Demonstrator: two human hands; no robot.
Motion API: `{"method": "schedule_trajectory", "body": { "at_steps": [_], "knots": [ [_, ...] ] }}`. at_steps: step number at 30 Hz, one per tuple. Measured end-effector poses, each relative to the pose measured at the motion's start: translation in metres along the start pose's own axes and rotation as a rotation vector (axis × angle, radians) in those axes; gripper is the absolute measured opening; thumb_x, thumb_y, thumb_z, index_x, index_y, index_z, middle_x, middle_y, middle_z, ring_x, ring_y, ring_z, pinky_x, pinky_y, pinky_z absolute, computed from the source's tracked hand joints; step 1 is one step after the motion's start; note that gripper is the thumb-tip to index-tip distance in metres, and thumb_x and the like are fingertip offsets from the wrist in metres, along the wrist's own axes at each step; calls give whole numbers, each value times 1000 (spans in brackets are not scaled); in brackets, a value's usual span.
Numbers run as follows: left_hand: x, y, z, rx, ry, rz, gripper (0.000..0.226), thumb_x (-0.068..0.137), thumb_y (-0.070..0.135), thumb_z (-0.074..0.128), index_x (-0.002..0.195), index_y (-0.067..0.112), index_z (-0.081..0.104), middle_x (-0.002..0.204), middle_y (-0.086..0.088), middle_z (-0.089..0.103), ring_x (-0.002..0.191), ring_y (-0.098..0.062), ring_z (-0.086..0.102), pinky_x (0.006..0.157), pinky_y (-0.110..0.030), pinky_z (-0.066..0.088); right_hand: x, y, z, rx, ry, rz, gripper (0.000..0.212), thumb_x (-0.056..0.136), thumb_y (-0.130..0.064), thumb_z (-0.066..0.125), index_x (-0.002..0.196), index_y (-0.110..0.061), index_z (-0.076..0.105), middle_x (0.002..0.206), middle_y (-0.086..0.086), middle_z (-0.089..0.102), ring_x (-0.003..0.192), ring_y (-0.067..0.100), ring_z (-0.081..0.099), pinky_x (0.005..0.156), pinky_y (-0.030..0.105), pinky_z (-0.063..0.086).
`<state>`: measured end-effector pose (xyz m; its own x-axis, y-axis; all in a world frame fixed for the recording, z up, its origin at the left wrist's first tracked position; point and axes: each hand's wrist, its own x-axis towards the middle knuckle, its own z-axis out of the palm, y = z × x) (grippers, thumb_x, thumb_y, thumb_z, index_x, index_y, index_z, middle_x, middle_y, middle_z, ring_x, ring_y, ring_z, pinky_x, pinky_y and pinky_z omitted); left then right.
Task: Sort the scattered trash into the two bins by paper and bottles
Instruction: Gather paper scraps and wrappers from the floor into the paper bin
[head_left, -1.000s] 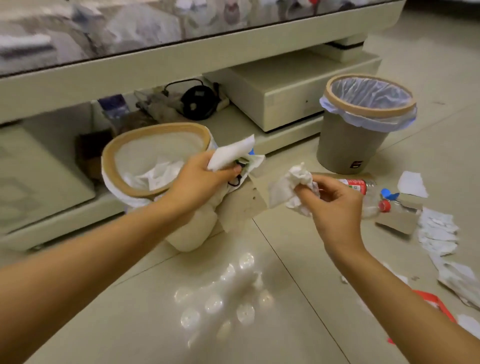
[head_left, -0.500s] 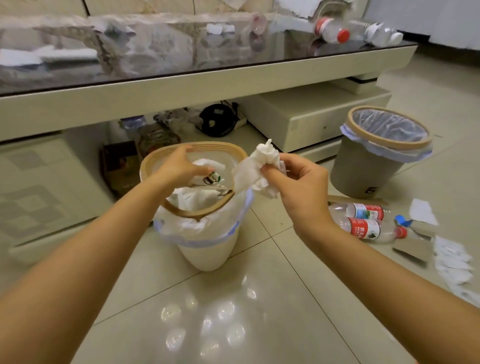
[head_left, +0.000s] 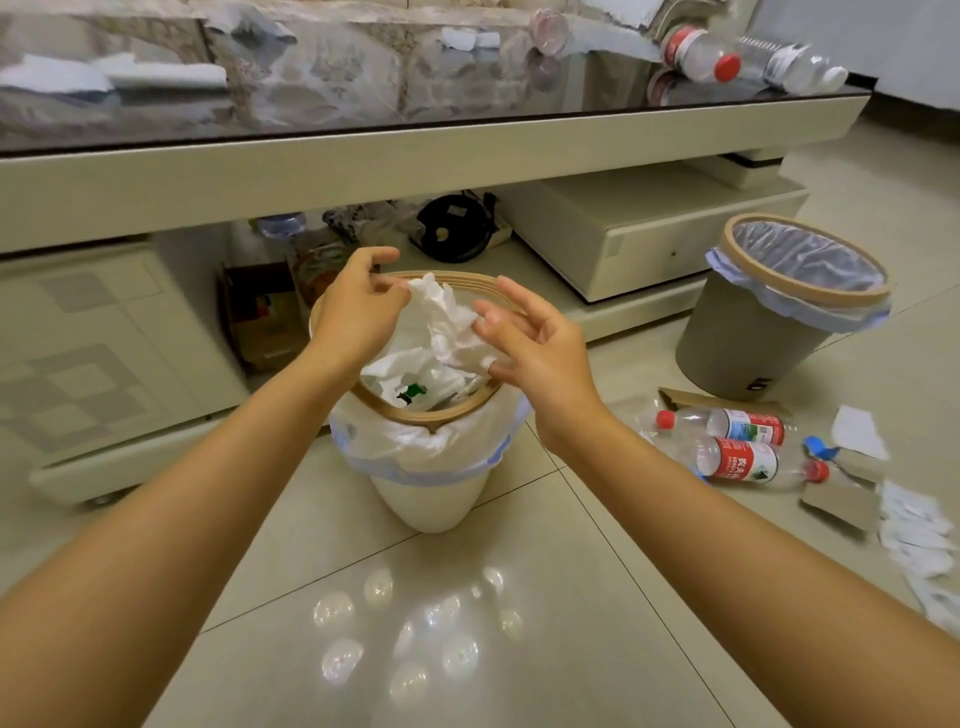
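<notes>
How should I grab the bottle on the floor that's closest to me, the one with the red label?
The nearer bottle lies on its side, cap pointing right, next to a second bottle. I'd come from above with the right hand and wrap the fingers around the labelled middle, its widest, roundest part. The side nearest you looks free, so fingers should fit there.

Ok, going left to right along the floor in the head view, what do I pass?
White bin → bottles → cardboard → paper scraps. The grey bin stands farther back, above the bottles.
</notes>
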<state>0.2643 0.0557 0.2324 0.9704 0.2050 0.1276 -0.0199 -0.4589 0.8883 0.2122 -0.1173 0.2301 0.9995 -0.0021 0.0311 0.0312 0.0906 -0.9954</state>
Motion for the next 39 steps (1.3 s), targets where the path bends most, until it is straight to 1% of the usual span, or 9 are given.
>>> {"method": "schedule_trajectory", "body": {
  "at_steps": [3,7,11,16,21,26,29,32,39],
  "knots": [
    [-8,-1,8,-67,-19,1,32,96,17,53,127,26,51,108,4,64,98,-19,63,81,-33,51,-1,-2,-5,83,-130,49,46,94,-16,56,137,-25,44,119,-3,67,107,9,65,87,35,55],
    [-14,-5,10,-34,61,5,43,93,-2,46,126,25,50,118,4,57,100,-8,55,74,-20,49,8,-3,0,58,-299,181,51,98,-21,47,146,-29,29,138,-4,54,125,10,52,102,39,45],
    [-16,-9,5,1,98,-38,60,83,-18,40,127,22,50,115,6,57,103,-12,55,76,-23,50,13,-7,-2,-55,-335,205,50,99,-16,42,146,-32,32,143,-4,48,129,10,48,91,41,53],
    [-16,-5,14,23,90,-31,50,87,-13,46,122,22,53,114,7,59,106,-10,54,75,-17,43,10,-11,-13,-206,-261,96,46,97,-12,45,141,-24,41,130,0,59,110,13,61,66,34,61],
    [-19,11,46,-25,12,36,35,92,1,51,117,24,54,112,6,63,103,-9,59,76,-19,47,6,-9,-34,-276,-289,28,39,94,-10,51,131,-20,52,114,0,68,98,15,67,77,39,58],
    [-24,8,72,0,-152,-5,40,84,5,50,114,31,54,111,-5,64,97,-24,66,85,-49,55,2,-2,-47,-318,-538,87,58,95,-6,51,146,-23,32,138,7,49,125,17,48,82,28,51],
    [-20,-2,68,221,-234,-58,19,92,21,59,110,28,58,105,-6,66,95,-24,63,85,-44,52,3,3,-54,-260,-450,68,53,95,-7,51,144,-21,35,137,9,51,122,21,50,85,38,53],
    [-16,-12,54,489,-388,-70,3,88,26,66,89,29,66,89,-1,68,88,-23,61,82,-42,48,2,10,-65,-201,-380,40,49,94,-7,53,141,-14,41,135,10,53,118,19,52,81,25,50],
    [9,-23,45,481,-233,-89,34,74,12,80,80,42,65,88,8,68,88,-22,65,85,-53,53,-18,49,-139,-153,-177,131,31,92,-6,52,121,-14,58,108,1,66,90,14,62,75,28,47]
  ]
}}
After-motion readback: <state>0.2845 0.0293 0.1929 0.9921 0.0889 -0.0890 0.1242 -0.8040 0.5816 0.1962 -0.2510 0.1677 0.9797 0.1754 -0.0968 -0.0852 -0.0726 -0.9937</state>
